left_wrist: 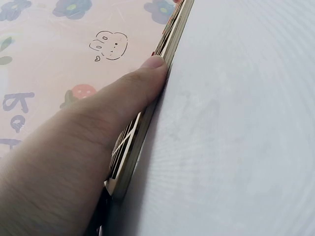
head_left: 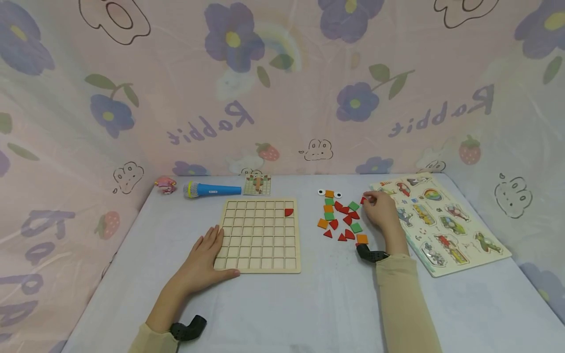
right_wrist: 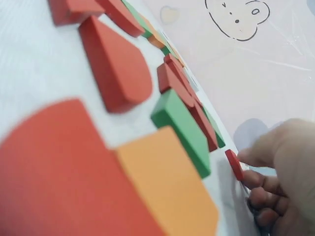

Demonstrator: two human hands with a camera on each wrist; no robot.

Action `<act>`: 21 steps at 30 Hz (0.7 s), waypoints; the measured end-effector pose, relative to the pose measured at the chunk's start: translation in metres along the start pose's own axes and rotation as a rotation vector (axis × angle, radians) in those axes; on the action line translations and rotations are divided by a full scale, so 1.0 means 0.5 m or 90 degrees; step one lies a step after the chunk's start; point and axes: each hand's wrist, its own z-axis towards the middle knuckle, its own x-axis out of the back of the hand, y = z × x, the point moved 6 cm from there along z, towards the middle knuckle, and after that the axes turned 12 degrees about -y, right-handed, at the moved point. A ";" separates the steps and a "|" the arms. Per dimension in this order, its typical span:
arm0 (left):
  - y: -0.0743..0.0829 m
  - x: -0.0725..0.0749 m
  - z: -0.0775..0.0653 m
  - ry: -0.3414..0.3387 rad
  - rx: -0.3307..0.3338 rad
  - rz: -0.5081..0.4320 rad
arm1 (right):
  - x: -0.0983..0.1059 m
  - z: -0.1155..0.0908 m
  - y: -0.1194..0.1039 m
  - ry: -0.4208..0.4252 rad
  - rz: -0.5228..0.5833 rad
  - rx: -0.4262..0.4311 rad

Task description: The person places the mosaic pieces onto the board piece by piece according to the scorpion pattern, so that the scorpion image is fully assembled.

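My left hand point(head_left: 204, 257) lies against the lower left corner of a wooden grid board point(head_left: 262, 269), fingers spread over its left edge. In the left wrist view the thumb point(left_wrist: 133, 88) runs along the board's side edge point(left_wrist: 142, 132). One red quarter-round piece point(head_left: 289, 212) sits in a cell near the board's upper right. Between thumb and fingers, my right hand point(head_left: 381, 211) pinches a small red piece point(right_wrist: 235, 165), just right of the scattered pieces; its full shape cannot be told. Nearby are green squares point(head_left: 356, 227), orange squares point(head_left: 362, 239) and red pieces point(head_left: 349, 235).
A puzzle board with vehicle pictures point(head_left: 468, 262) lies to the right. Behind the grid board are a picture card point(head_left: 264, 185), a blue toy microphone point(head_left: 218, 189) and a pink figurine point(head_left: 165, 185). Two eye pieces point(head_left: 321, 192) lie beyond the loose shapes. A printed curtain point(head_left: 282, 88) closes the back.
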 end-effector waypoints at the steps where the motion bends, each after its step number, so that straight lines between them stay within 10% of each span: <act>1: 0.000 0.000 0.000 -0.001 0.000 0.000 | -0.001 0.001 -0.001 -0.004 -0.005 0.001; 21: 0.002 0.003 -0.001 0.002 -0.007 0.000 | -0.003 -0.001 -0.008 0.078 0.031 -0.019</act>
